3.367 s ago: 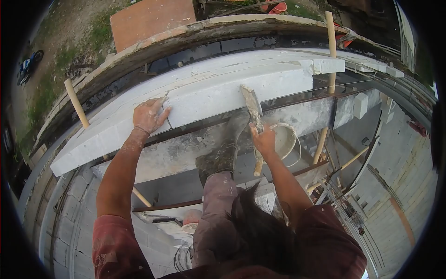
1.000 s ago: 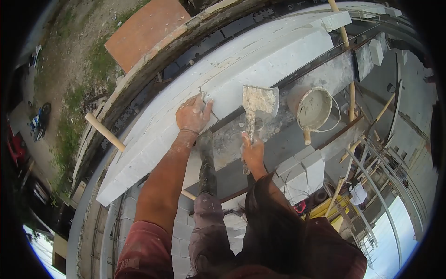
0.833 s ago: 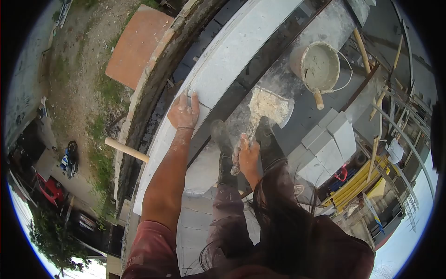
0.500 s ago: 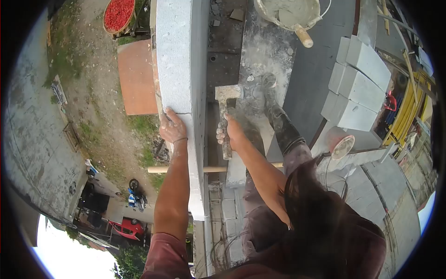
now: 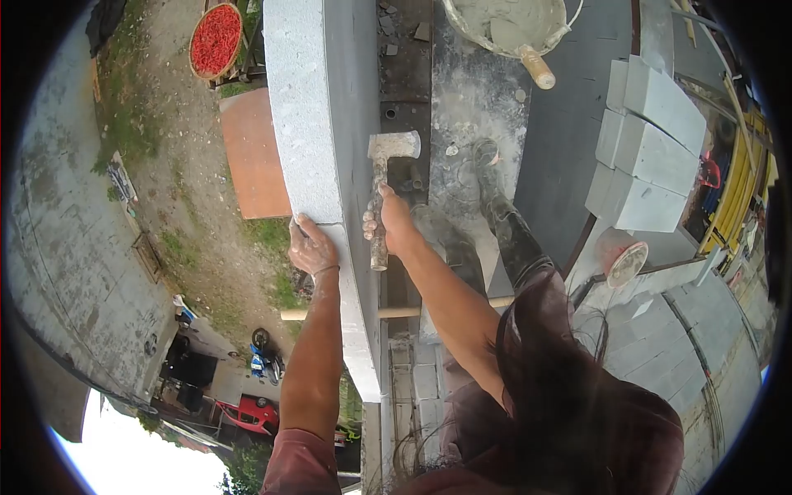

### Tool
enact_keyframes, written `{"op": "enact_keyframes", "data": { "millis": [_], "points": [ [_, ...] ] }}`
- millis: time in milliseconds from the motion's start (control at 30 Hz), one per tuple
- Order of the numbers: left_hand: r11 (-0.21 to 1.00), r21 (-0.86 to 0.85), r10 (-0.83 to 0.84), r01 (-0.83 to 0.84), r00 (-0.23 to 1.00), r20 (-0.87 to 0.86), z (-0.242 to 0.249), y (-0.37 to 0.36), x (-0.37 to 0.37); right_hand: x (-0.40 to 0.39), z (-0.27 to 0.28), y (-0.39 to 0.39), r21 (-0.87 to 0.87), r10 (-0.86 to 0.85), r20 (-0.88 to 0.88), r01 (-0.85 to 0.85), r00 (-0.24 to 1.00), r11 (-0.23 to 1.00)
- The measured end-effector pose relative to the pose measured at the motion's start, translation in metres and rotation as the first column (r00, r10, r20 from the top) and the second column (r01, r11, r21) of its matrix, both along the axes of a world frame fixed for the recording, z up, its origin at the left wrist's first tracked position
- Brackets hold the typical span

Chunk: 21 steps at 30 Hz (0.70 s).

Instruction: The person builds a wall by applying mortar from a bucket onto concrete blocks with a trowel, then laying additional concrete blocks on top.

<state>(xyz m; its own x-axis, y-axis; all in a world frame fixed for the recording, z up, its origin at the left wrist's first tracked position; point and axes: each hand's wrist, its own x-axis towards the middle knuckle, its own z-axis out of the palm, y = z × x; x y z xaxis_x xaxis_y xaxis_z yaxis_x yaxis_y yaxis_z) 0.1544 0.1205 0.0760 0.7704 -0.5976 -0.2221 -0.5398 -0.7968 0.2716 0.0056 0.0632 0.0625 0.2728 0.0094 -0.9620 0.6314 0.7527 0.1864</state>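
Left hand (image 5: 311, 249) rests, grip loose, on the outer edge of the white block row (image 5: 304, 124), right by a joint; right hand (image 5: 394, 223) clenches the trowel (image 5: 393, 146) beside it. Blocks lined up, others stacked apart, mortar (image 5: 513, 31) (plenty left!) in the bucket (image 5: 481, 45).

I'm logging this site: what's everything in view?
Block wall: one, white, centre
Flat-bladed tool: one, dusty, centre
Bucket: one, pale, top, holding grey mix
Wooden handle: one, tan, at bucket rim
Plank: one, grey, below bucket
Blocks: several, pale grey, right
Pail: one, reddish, lower right
Pole: one, tan, by wall
Board: one, orange, left
Basket: one, tan, upper left, red contents
Motorcycle: one, blue, lower left
Car: one, red, lower left
Long pieces: several, yellow, far right
Left hand: one, on wall
Right hand: one, around tool
Boots: two, dark, by plank
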Motion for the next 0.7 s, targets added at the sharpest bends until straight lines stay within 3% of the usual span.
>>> {"op": "enact_keyframes", "data": {
  "millis": [67, 167, 300, 400, 500, 600, 700],
  "points": [
    [1.0, -0.009, 0.003, -0.003, 1.0, 0.004, -0.003, 0.001, 0.002, 0.0, -0.005, -0.017, -0.003, 0.16, 0.058, -0.161, 0.985, 0.987],
    [1.0, 0.005, 0.004, -0.004, 1.0, 0.001, -0.003, 0.003, 0.004, -0.011, -0.016, -0.024, -0.005, 0.197, 0.136, -0.198, 0.971, 0.98],
    [1.0, 0.026, 0.015, -0.015, 1.0, 0.003, -0.001, 0.001, 0.003, -0.015, -0.018, -0.03, -0.003, 0.197, 0.124, -0.198, 0.973, 0.98],
    [0.998, 0.058, 0.007, -0.006, 1.0, -0.025, 0.002, 0.002, 0.004, -0.001, -0.016, -0.035, -0.017, 0.094, -0.025, -0.095, 0.995, 0.995],
    [0.999, 0.048, -0.016, 0.018, 0.998, -0.053, 0.005, -0.001, 0.005, -0.007, -0.026, -0.049, -0.019, 0.24, 0.111, -0.239, 0.964, 0.971],
    [0.995, 0.096, 0.022, -0.015, 0.997, -0.077, 0.014, -0.005, 0.002, -0.023, -0.027, -0.056, -0.05, 0.293, 0.124, -0.289, 0.948, 0.956],
    [1.0, 0.005, 0.007, -0.007, 0.998, -0.059, 0.008, -0.003, 0.004, -0.015, -0.021, -0.059, -0.032, 0.22, 0.035, -0.219, 0.975, 0.975]
  ]
}}
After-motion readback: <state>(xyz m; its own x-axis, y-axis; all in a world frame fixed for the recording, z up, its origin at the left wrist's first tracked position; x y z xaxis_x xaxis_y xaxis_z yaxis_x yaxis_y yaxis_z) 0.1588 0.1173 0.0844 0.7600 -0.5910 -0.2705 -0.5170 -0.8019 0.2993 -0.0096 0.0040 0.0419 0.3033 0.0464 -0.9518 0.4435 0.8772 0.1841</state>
